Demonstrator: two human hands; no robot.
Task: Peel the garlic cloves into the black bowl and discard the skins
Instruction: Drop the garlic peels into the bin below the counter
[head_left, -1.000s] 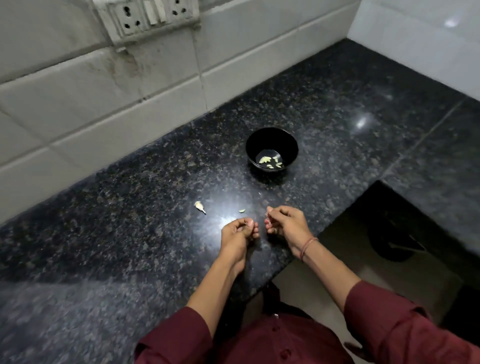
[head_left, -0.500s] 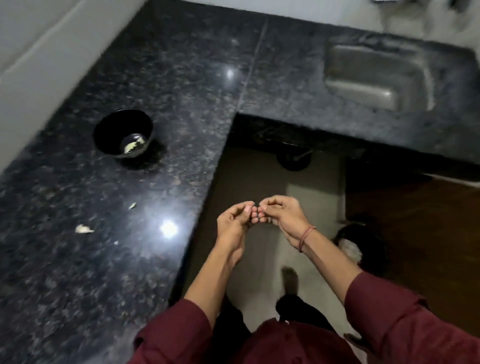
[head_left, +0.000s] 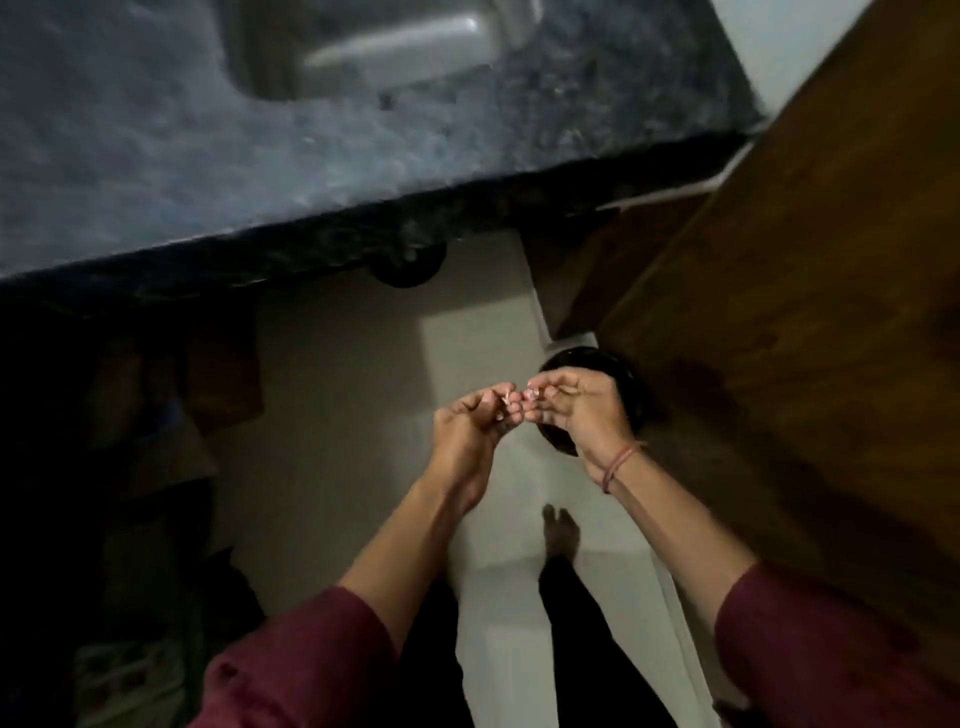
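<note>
Both hands are held together over the floor, away from the counter. My left hand (head_left: 467, 431) has its fingers curled, with a small pale bit of garlic skin (head_left: 505, 399) at its fingertips. My right hand (head_left: 582, 410) pinches another pale bit (head_left: 533, 393) right beside it, and the fingertips of the two hands almost touch. Directly under my right hand stands a dark round bin (head_left: 635, 402) on the floor, mostly hidden by the hand. The black bowl is out of view.
The dark granite counter (head_left: 208, 156) with a steel sink (head_left: 363, 47) runs across the top. A wooden door (head_left: 779, 312) fills the right side. A black round object (head_left: 410, 267) sits under the counter edge. My bare foot (head_left: 561, 535) stands on the pale floor.
The view has swung right and down, away from the bowl and counter, to the floor. My hands, still held together, now hover over the dark bin by the wooden door.
</note>
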